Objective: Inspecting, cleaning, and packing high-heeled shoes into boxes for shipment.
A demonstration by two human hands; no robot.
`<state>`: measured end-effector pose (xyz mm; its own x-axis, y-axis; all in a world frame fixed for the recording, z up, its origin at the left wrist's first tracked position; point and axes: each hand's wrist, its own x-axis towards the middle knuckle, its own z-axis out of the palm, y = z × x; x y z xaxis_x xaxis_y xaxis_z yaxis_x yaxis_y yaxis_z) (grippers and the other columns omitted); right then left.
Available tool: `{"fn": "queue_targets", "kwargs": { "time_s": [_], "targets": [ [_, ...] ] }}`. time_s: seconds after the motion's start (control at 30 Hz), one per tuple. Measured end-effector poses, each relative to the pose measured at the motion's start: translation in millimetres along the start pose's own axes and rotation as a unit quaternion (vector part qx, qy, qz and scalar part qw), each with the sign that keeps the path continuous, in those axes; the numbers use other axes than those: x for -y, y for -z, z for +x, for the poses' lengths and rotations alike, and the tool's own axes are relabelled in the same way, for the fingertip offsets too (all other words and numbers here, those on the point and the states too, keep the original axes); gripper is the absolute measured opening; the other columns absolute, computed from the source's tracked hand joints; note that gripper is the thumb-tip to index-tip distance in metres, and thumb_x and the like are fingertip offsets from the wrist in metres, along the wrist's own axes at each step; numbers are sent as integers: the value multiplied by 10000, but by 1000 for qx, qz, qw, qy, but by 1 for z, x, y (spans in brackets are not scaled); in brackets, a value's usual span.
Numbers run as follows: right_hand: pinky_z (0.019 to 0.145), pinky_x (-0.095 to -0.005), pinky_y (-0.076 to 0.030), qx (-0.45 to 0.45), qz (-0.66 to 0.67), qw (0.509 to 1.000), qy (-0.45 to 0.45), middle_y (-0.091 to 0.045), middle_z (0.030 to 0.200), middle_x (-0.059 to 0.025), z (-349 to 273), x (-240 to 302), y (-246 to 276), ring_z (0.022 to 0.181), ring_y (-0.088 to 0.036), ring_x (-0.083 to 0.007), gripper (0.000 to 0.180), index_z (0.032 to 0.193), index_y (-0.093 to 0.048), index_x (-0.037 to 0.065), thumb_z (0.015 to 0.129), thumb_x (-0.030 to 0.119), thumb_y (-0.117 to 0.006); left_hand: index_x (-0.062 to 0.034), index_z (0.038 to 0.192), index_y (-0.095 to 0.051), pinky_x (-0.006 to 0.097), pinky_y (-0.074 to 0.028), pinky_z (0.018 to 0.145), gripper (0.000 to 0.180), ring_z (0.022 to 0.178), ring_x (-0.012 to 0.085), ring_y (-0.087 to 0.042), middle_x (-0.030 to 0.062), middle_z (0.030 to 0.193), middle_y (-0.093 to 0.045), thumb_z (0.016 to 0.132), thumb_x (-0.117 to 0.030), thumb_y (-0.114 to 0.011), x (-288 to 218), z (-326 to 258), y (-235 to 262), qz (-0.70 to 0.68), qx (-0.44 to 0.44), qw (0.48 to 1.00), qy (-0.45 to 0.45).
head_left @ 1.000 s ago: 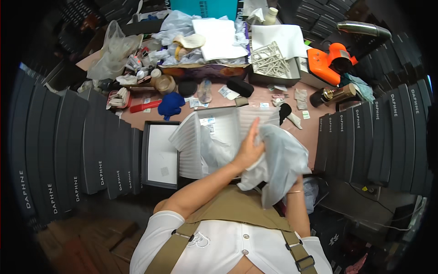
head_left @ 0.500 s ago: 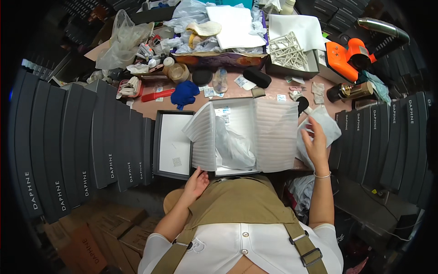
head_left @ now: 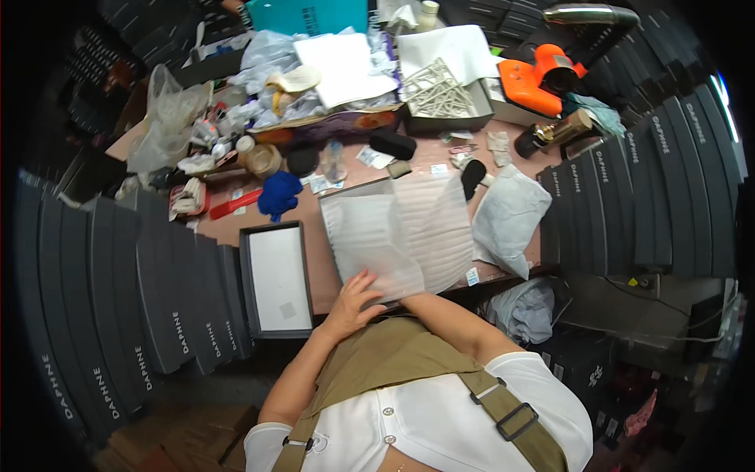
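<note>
My left hand (head_left: 352,303) rests at the near left edge of a translucent ribbed foam sheet (head_left: 377,232), its fingers spread and lying on the sheet. The foam covers most of an open dark-grey box (head_left: 351,189), so whatever lies inside is hidden. My right forearm (head_left: 456,318) crosses in front of my body, and its hand goes under the near edge of the foam, where the fingers are hidden. To the right of the foam lies a white paper-wrapped bundle (head_left: 511,211). At left is a shallow dark box lid with a white inside (head_left: 275,271).
Tall stacks of dark boxes (head_left: 161,275) stand at left, and more boxes (head_left: 629,197) at right. Along the back are a carton of crumpled paper (head_left: 330,124), a box of white sticks (head_left: 448,119) and an orange tool (head_left: 531,86). A blue cloth (head_left: 279,195) lies behind the lid.
The foam's left flap has folded over the white-wrapped thing in the box. My right hand has left the bundle at right and gone under the foam; my left hand has moved onto it.
</note>
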<state>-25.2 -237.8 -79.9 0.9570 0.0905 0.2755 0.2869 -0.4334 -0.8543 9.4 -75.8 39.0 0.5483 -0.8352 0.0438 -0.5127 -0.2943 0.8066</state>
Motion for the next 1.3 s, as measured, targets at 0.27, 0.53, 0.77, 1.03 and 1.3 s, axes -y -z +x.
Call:
{"fn": "queue_targets", "kwargs": {
  "time_s": [0.27,0.53,0.77,1.03,1.3],
  "targets": [
    [714,-349,-511,-208,-100,931,-283,-657,868,-183,-58,100,209,792,-653,-301,208,1028,-621,-16,855,66,-541,46,1242,-472,444,-315,1052,602,1246,379,-427,217,1317,-473,817,-340,-651,59,80,-24,269,76,959,33],
    [958,-411,-414,-177,-304,845,-403,-546,1233,-218,-197,-40,259,1141,-519,-371,709,1330,-449,84,697,137,-763,15,1406,-296,454,-282,1076,1016,1338,380,-306,253,1450,-290,641,-459,-770,57,123,-32,353,190,908,119],
    [901,-335,-456,-206,117,907,-349,-635,1117,-112,-106,138,310,1026,-611,-222,613,1230,-523,-28,697,152,-768,-105,1475,-210,498,-226,1114,1060,1401,375,-193,231,1514,-145,615,-180,-823,-35,136,60,50,-80,989,-110],
    [668,-239,-513,6,646,705,-292,-608,1049,-101,-28,163,213,899,-596,-219,776,1308,-431,23,711,372,-782,-71,1284,-513,394,-325,1064,555,1320,237,-349,150,1437,-333,772,-90,-727,-56,124,105,-482,25,865,135],
    [682,-299,-495,-162,700,551,-424,-511,1210,-119,2,39,47,1019,-524,-222,527,1319,-409,77,959,458,-461,12,1410,-281,334,-367,1010,598,1278,237,-372,134,1412,-349,890,-139,-536,-5,87,-35,-552,-271,719,323]
  ]
}}
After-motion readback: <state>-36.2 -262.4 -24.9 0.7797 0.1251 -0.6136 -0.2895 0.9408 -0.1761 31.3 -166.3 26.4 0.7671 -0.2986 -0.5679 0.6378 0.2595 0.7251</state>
